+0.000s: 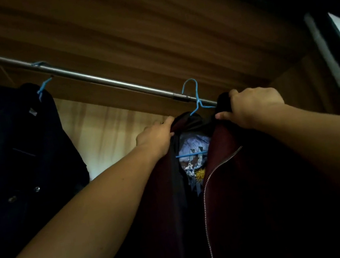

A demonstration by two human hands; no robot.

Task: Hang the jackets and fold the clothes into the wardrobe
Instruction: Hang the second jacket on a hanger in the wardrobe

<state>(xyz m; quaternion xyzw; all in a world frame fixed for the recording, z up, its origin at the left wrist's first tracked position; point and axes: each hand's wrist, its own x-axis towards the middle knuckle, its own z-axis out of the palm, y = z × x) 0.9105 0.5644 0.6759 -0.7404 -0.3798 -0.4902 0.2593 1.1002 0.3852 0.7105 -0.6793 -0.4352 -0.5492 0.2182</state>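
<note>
Your left hand [156,135] and right hand [253,107] each pinch a shoulder of the maroon jacket [231,186], likely to keep it squared on the blue hanger [195,96], whose hook meets the rail [110,80] just above and between them.

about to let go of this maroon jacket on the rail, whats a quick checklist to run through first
1. Blue hanger hooked over the rod: cannot tell. The hook rises above the rod, but whether it is seated is unclear.
2. Left hand holding the maroon jacket at the collar: ok.
3. Right hand gripping the jacket's other shoulder: ok.
4. Shoulders seated on the hanger: cannot tell, the hands cover them.
5. Free rod between this jacket and the dark jacket: ok, there is a gap.
</note>
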